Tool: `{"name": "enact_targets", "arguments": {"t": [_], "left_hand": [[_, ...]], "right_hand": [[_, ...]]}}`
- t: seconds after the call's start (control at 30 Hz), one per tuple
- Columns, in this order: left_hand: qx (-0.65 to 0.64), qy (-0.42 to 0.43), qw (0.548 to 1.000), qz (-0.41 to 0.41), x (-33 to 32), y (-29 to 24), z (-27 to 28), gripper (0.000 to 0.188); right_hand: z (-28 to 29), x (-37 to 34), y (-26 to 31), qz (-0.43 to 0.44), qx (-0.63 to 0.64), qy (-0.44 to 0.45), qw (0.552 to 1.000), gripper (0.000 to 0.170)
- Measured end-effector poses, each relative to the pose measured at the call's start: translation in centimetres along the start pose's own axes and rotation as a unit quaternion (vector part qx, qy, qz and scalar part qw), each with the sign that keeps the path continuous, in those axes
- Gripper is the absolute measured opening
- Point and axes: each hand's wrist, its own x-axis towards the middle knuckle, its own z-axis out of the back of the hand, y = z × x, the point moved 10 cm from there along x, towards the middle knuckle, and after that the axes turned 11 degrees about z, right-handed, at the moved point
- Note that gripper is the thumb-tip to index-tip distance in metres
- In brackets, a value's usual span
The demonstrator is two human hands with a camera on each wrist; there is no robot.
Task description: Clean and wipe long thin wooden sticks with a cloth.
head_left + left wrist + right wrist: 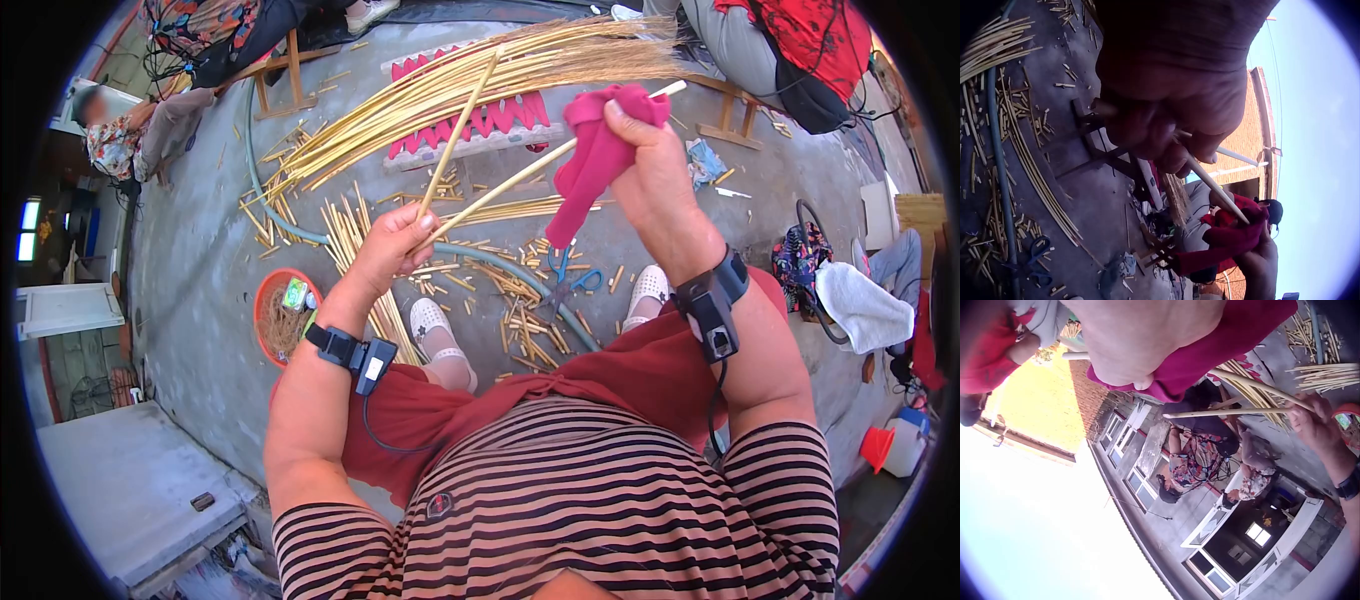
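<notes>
Stalks (507, 188), centre: seem light, rather stiff; pinch near ends.
Cloth (592, 165), upper right: seems soft.
Left hand (395, 242): pinches stalks with fingers.
Right hand (648, 170): grips cloth.

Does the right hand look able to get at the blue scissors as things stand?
Probably not while full: the right hand grips the pink cloth around a stalk, though the scissors lie uncovered on the floor.
</notes>
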Motion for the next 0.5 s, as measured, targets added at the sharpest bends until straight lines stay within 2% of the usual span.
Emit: {"name": "enact_targets", "arguments": {"t": [0.1,0.23,0.27,0.37,0.5], "left_hand": [[0.012,0.007,0.999,-0.029,-0.9,0.1,1.9,0.013],[0.05,-0.039,0.998,0.001,-1.5,1.5,5.7,0.012],[0.031,-0.062,0.998,0.0,-1.6,1.9,7.6,0.013],[-0.047,-0.044,0.998,-0.005,-1.9,1.5,8.4,0.016],[-0.121,0.078,0.989,-0.033,-0.8,-0.5,0.6,0.021]], "right_hand": [[2.1,1.5,1.7,0.033,0.002,-0.028,0.999,0.014],[6.4,4.0,4.0,0.087,-0.004,-0.073,0.993,0.022],[7.8,4.7,4.9,0.097,-0.006,-0.097,0.991,0.021],[8.8,5.0,6.0,0.111,-0.004,-0.117,0.987,0.023],[4.3,1.1,0.5,0.001,-0.021,-0.038,0.999,0.022]]}}
